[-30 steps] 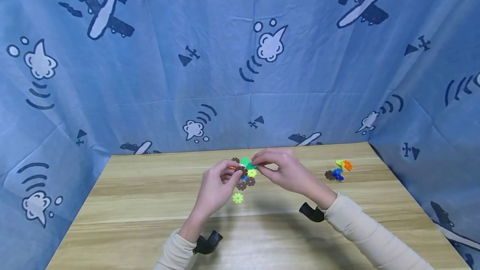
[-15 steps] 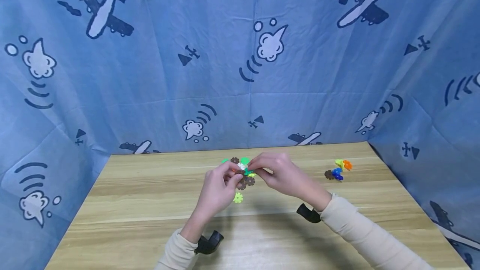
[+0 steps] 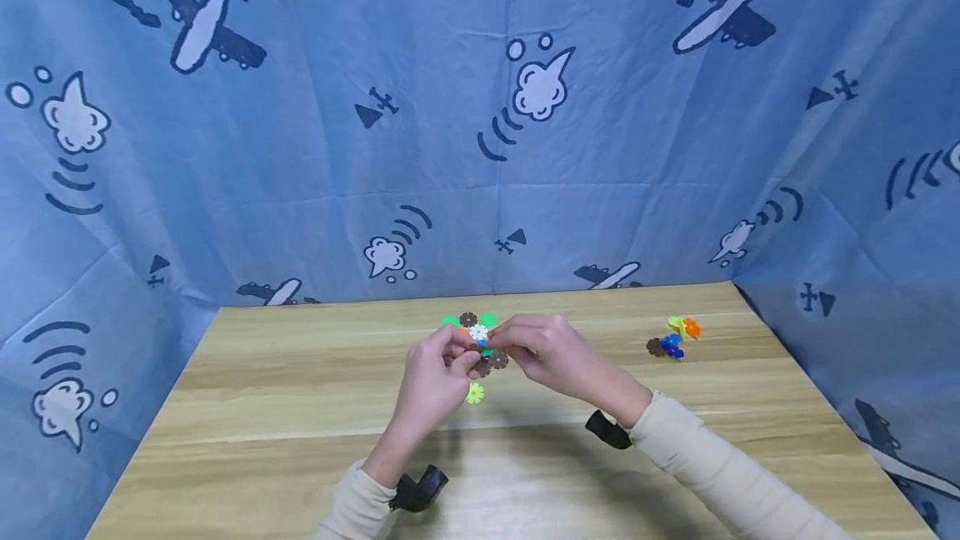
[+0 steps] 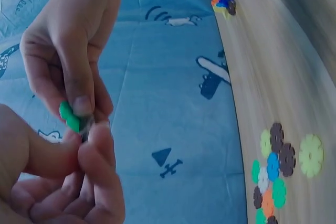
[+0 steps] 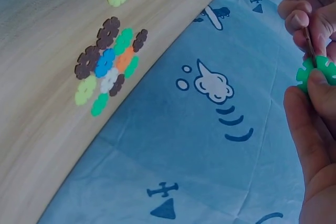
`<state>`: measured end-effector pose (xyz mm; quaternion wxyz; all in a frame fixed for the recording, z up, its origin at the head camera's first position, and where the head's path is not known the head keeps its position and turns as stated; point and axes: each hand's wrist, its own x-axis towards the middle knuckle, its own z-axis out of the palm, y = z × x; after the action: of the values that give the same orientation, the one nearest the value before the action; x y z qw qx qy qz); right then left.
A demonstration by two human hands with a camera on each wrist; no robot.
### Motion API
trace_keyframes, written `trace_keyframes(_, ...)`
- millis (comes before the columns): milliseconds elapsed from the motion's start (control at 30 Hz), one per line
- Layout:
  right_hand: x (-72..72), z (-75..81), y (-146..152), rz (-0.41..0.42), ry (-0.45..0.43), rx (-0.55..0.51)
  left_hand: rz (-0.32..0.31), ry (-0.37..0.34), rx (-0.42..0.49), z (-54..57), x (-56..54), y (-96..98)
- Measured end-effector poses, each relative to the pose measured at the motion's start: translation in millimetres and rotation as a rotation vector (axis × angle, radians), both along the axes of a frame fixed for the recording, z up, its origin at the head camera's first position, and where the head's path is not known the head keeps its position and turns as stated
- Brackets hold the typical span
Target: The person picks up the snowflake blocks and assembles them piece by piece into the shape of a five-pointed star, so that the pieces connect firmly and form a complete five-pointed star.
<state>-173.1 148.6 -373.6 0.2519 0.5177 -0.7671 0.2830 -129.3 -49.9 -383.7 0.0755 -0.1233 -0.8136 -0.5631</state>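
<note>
In the head view my left hand [image 3: 432, 375] and my right hand [image 3: 553, 358] meet fingertip to fingertip above the table. The right hand pinches a green snowflake disc [image 5: 304, 75], a notched plastic building piece. Between the left fingertips is a brown snowflake disc [image 5: 308, 40], seen edge-on in the right wrist view. The two discs touch at their edges, but fingers hide how far they slot together. Below the hands lie several flat discs: a white disc [image 3: 478, 332], a blue disc [image 5: 105, 62], an orange disc [image 5: 125, 60], plus green, brown and yellow-green ones.
Apart from the cluster, a single yellow-green disc [image 3: 475, 392] lies nearer me. On the right of the wooden table [image 3: 300, 440] sits a small pile with blue pieces [image 3: 672, 346] and an orange piece [image 3: 692, 328]. A blue printed curtain [image 3: 450, 148] hangs behind.
My right hand has shifted left and slightly down with the green disc, closing onto the brown disc in my left hand. The brown disc has turned from face-on to edge-on.
</note>
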Motion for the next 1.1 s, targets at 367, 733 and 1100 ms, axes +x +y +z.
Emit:
trace_keyframes(367, 2.3, 4.5, 2.9, 0.003, -0.104, 0.001, -0.078, -0.017, 0.041, 2.8, -1.0, -8.8)
trace_keyframes(733, 5.1, 21.3, -1.2, -0.057, -0.172, -0.006, -0.054, -0.016, 0.097, 7.5, -0.5, -19.6)
trace_keyframes(1100, -38.8, 16.5, 10.7, -0.321, -0.532, -0.018, 0.062, -0.051, 0.095, 14.3, -0.8, -43.7)
